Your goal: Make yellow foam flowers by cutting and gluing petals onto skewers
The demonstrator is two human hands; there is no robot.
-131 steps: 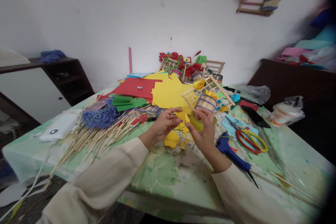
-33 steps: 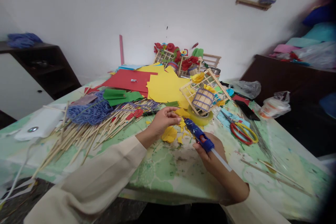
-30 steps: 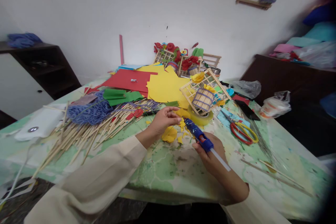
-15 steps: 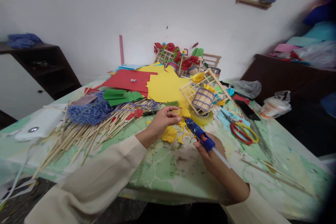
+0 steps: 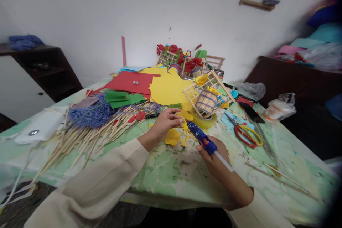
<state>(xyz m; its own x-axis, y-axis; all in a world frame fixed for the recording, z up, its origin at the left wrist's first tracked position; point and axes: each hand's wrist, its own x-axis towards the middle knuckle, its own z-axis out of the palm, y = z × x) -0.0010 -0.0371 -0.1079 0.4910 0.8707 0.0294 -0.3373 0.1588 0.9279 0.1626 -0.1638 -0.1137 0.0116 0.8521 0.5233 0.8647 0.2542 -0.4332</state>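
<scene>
My right hand (image 5: 213, 158) is wrapped round a blue glue gun (image 5: 201, 137) with a clear glue stick out its back. The nozzle points up-left at a small yellow paper piece (image 5: 186, 116). My left hand (image 5: 165, 123) pinches that piece just above the table. More yellow paper cut-outs (image 5: 172, 136) lie under and beside both hands. A roll of clear tape (image 5: 203, 122) sits just behind the gun's tip.
A wooden lattice frame with a little stick basket (image 5: 207, 95) leans behind the tape. Red and yellow scissors (image 5: 247, 134) lie to the right. A heap of wooden sticks (image 5: 88, 136) and blue yarn (image 5: 91, 114) fill the left. Coloured paper sheets (image 5: 168, 89) lie behind.
Earlier both hands held the yellow piece and the glue gun lay on the table; the right hand now holds it. In the last second the nozzle has stayed by the piece.
</scene>
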